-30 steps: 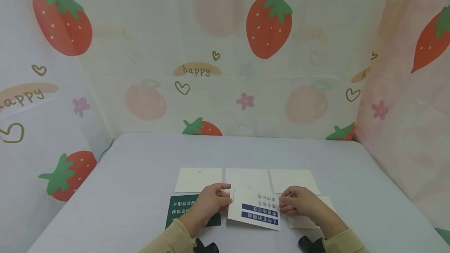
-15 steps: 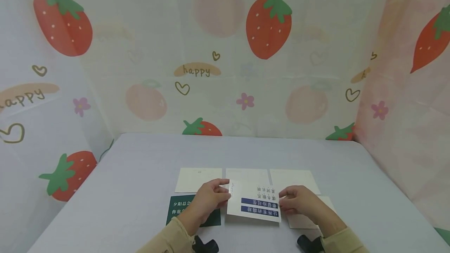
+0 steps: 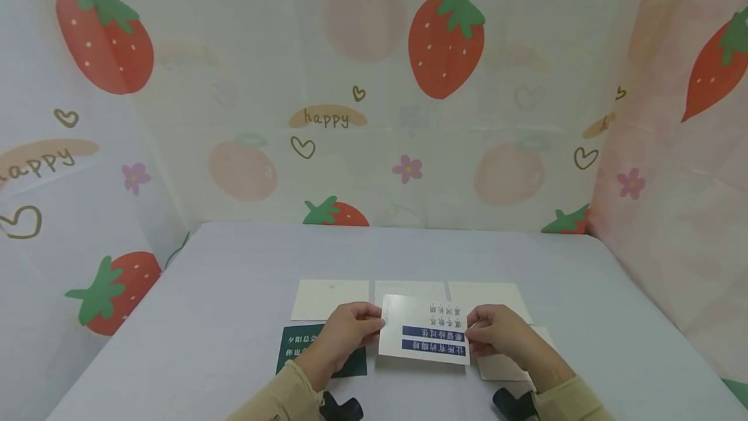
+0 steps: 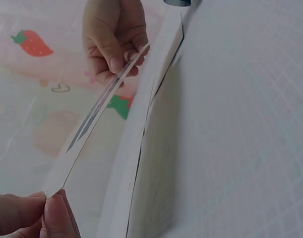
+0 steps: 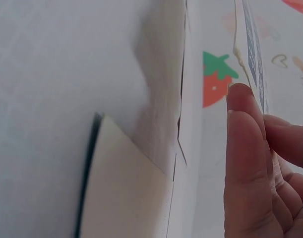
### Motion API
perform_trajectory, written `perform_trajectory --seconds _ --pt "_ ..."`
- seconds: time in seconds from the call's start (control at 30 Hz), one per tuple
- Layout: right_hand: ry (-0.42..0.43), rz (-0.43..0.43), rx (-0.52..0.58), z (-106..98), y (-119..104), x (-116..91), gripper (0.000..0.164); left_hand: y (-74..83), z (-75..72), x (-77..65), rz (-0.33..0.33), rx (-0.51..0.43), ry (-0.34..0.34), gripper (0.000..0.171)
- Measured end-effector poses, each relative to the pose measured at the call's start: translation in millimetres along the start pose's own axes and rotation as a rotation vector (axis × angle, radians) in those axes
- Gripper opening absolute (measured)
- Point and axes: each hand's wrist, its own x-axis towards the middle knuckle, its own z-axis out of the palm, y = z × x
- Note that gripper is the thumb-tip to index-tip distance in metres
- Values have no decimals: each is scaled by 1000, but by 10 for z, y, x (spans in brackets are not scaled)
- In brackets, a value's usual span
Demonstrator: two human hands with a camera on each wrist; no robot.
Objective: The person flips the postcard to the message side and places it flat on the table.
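Observation:
A white card [image 3: 423, 330] with blue bands and upside-down printed characters is held up over the middle of the table. My left hand [image 3: 347, 336] pinches its left edge between thumb and fingers, plain in the left wrist view, where the card [image 4: 91, 119] slants between both hands. At the opposite edge, my right hand [image 3: 505, 336] pinches it with thumb and fingertips. In the right wrist view only a thin slice of the card [image 5: 250, 44] shows. A dark green card [image 3: 289, 349] with white characters lies partly hidden under my left forearm.
Behind the held card lie a left white card [image 3: 333, 297], a middle one [image 3: 409, 288] partly covered, and a right one [image 3: 491, 294]. Another pale card [image 3: 502, 369] lies under my right hand. Strawberry-print curtains [image 3: 447, 44] surround the white table [image 3: 234, 265].
Both hands still hold the card. It has risen off the table, its lower edge has levelled out, and it now covers more of the middle back card.

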Motion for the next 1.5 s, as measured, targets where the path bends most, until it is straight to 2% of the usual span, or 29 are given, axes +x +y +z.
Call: perform_trajectory --seconds 0.6,0.77,1.07,1.3,1.5 --pt "44 -22 -2 -2 -89 -10 4 -45 -40 20 6 70 -3 17" --pt "55 -35 -1 -8 -104 -13 4 -33 -61 16 26 84 -3 14" --pt "56 -74 -4 -34 -111 -44 4 -9 -85 -12 33 74 -5 17" --pt "57 -68 -11 -54 -120 -60 4 -3 -106 8 29 27 -32 18" --pt "49 -69 -21 -66 -121 -62 4 8 -104 13 20 -2 -29 17"
